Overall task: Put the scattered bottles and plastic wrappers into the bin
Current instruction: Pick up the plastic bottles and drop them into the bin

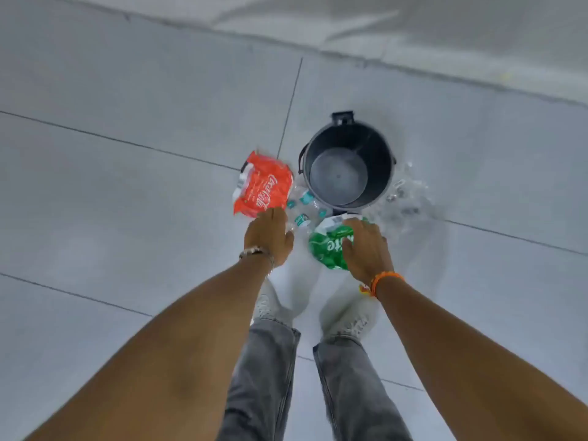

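An empty dark grey bin (pixel 378 148) stands on the tiled floor ahead of me. A red Coca-Cola wrapper (pixel 264 186) lies left of it. Clear bottles with teal labels (pixel 305 202) lie between the wrapper and the bin. A green Sprite wrapper (pixel 327 249) lies in front of the bin. My right hand (pixel 366 246) rests on the green wrapper, its fingers curled over the wrapper's right side. My left hand (pixel 270 233) reaches down at a clear bottle (pixel 300 221); whether it grips the bottle is hidden.
Clear crumpled plastic (pixel 407 195) lies right of the bin. My feet in white shoes (pixel 273 307) stand just behind the litter. A pale wall base (pixel 413 43) runs behind the bin. Grey floor tiles (pixel 127 202) spread out to the left and right.
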Demonstrator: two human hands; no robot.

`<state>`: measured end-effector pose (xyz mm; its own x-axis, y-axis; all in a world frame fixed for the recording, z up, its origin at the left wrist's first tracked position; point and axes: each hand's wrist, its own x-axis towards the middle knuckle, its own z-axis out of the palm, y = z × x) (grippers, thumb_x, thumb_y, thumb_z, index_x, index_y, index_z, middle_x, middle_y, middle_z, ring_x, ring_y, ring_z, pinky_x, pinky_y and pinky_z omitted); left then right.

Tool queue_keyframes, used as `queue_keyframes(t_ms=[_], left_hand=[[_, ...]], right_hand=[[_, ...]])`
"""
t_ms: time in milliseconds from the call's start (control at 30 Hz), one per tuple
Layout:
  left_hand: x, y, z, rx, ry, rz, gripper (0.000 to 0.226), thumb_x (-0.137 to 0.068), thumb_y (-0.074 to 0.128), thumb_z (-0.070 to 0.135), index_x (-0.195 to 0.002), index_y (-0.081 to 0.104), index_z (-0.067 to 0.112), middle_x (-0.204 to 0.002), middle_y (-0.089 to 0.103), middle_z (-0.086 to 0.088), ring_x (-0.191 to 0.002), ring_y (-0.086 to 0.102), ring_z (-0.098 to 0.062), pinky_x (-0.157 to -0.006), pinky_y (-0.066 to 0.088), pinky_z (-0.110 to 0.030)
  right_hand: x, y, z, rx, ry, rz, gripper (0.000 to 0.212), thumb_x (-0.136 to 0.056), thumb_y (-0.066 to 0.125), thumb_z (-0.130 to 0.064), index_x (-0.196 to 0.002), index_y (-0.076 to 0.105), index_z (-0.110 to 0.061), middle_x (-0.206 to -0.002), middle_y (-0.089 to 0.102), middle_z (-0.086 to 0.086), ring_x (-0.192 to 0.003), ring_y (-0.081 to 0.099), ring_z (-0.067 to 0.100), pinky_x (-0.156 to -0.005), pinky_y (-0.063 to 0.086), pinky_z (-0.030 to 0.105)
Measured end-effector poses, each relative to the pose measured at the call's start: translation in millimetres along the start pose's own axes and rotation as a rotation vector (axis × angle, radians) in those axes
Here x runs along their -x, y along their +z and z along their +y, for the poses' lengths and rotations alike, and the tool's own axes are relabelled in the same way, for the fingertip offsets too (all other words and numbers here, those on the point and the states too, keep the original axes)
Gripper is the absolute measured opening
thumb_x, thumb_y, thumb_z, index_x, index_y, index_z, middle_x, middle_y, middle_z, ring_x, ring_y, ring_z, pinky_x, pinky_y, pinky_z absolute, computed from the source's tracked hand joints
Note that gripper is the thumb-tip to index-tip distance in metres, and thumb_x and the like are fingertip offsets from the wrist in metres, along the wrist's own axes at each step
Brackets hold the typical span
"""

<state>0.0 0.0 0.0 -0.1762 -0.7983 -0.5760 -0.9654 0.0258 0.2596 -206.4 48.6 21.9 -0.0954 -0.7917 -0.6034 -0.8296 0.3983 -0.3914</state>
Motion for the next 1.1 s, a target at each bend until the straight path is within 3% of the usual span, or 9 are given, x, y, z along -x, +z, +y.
queue_keyframes(t_ms=[167, 333, 467, 633, 767, 833, 900, 1000, 1100], left_hand=[[-36, 118, -53, 0.023, -0.139, -0.164, 0.048, -0.090, 0.063, 0.032, -0.132, 0.050, 0.011, -0.128, 0.057, -0.012, -0.117, 0.056, -0.032, -0.098, 0.049, -0.043], [-77, 198, -81, 0.093, -0.218, -0.197, 0.062, -0.092, 0.065, 0.032, -0.143, 0.040, 0.006, -0.137, 0.051, -0.012, -0.127, 0.052, -0.029, -0.105, 0.045, -0.037], [-98, 228, -85, 0.133, -0.266, -0.092, 0.065, -0.088, 0.072, 0.031, -0.140, 0.042, 0.007, -0.136, 0.047, -0.012, -0.126, 0.050, -0.029, -0.106, 0.043, -0.036], [-121, 252, -86, 0.207, -0.391, 0.009, 0.070, -0.081, 0.082, 0.031, -0.135, 0.043, 0.009, -0.129, 0.054, -0.011, -0.120, 0.056, -0.029, -0.101, 0.053, -0.039], [-114, 248, -84, 0.273, -0.432, 0.011, 0.060, -0.077, 0.079, 0.038, -0.122, 0.050, 0.012, -0.113, 0.062, -0.008, -0.101, 0.064, -0.027, -0.083, 0.060, -0.038], [-100, 233, -79, 0.386, -0.487, 0.077, 0.050, -0.077, 0.077, 0.041, -0.113, 0.056, 0.014, -0.105, 0.068, -0.005, -0.086, 0.066, -0.021, -0.067, 0.054, -0.030], [-84, 209, -68, 0.531, -0.524, 0.154, 0.039, -0.081, 0.078, 0.034, -0.109, 0.061, 0.013, -0.101, 0.073, -0.006, -0.075, 0.064, -0.017, -0.060, 0.050, -0.024], [-65, 155, -37, 0.748, -0.440, 0.290, 0.030, -0.084, 0.079, 0.028, -0.107, 0.066, 0.013, -0.097, 0.072, -0.003, -0.070, 0.065, -0.009, -0.052, 0.050, -0.009], [-65, 97, -4, 0.818, -0.242, 0.498, 0.020, -0.083, 0.080, 0.027, -0.093, 0.067, 0.016, -0.076, 0.068, -0.001, -0.057, 0.061, -0.003, -0.052, 0.052, -0.016]], right_hand=[[-38, 107, 43, -0.016, 0.014, -0.114, 0.044, -0.092, 0.055, -0.011, -0.135, 0.056, -0.015, -0.129, 0.062, 0.016, -0.125, 0.052, 0.035, -0.101, 0.049, 0.048], [-61, 186, 80, -0.027, 0.058, -0.170, 0.041, -0.090, 0.056, -0.007, -0.131, 0.059, -0.013, -0.127, 0.062, 0.012, -0.122, 0.053, 0.033, -0.099, 0.050, 0.045], [-50, 219, 109, -0.038, 0.086, -0.198, 0.037, -0.091, 0.057, -0.009, -0.127, 0.059, -0.017, -0.126, 0.062, 0.008, -0.122, 0.054, 0.030, -0.098, 0.051, 0.044], [-45, 242, 135, -0.055, 0.108, -0.221, 0.036, -0.092, 0.055, -0.007, -0.126, 0.059, -0.020, -0.121, 0.063, 0.004, -0.117, 0.054, 0.023, -0.093, 0.053, 0.039], [-46, 238, 144, -0.072, 0.130, -0.231, 0.037, -0.092, 0.055, -0.007, -0.126, 0.059, -0.019, -0.121, 0.063, 0.004, -0.117, 0.055, 0.023, -0.094, 0.052, 0.037], [-48, 231, 144, -0.078, 0.150, -0.237, 0.038, -0.092, 0.055, -0.008, -0.128, 0.058, -0.019, -0.124, 0.063, 0.004, -0.119, 0.054, 0.022, -0.097, 0.051, 0.036], [-54, 224, 144, -0.058, 0.155, -0.265, 0.039, -0.093, 0.054, -0.011, -0.131, 0.056, -0.019, -0.128, 0.061, 0.003, -0.122, 0.054, 0.022, -0.100, 0.050, 0.035], [-65, 208, 145, -0.061, 0.174, -0.303, 0.040, -0.093, 0.053, -0.013, -0.132, 0.054, -0.018, -0.129, 0.061, 0.006, -0.124, 0.054, 0.023, -0.102, 0.050, 0.035], [-77, 198, 146, -0.042, 0.175, -0.308, 0.039, -0.092, 0.053, -0.014, -0.130, 0.055, -0.016, -0.127, 0.062, 0.007, -0.123, 0.056, 0.025, -0.099, 0.052, 0.038]])
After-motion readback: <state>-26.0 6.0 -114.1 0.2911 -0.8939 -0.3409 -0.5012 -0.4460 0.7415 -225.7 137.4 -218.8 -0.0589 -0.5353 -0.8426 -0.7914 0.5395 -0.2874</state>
